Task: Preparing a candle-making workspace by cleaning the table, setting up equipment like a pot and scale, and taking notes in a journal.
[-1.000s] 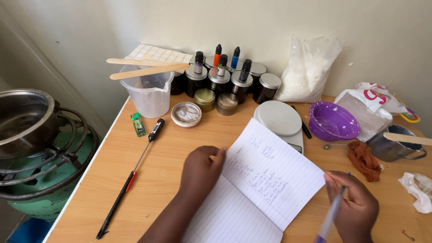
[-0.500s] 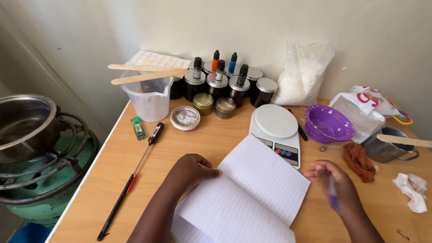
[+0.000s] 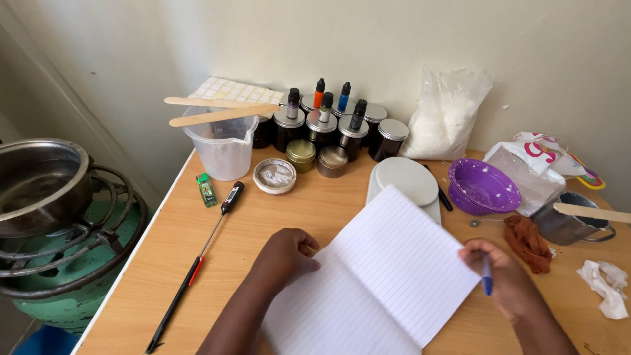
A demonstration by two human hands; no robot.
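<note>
Wooden tabletop against a pale wall serves as the work surface; all positions below are given relative to the notebook, which lies open at a blank lined page near the front edge.

Left hand: loosely curled, fingers pressing the notebook's left edge and holding the page flat. Right hand: closed around a blue pen, tip pointing down, just off the notebook's right edge, not touching the paper.

Behind the notebook, partly covered by its far corner: a white scale. Behind and right: a purple bowl. Far behind: a cluster of dark jars and dropper bottles. Left: a probe thermometer.

Judged step: page prepared, writing not begun. The next move calls for bringing the pen tip over the lines while the left hand keeps the sheet steady.
</note>
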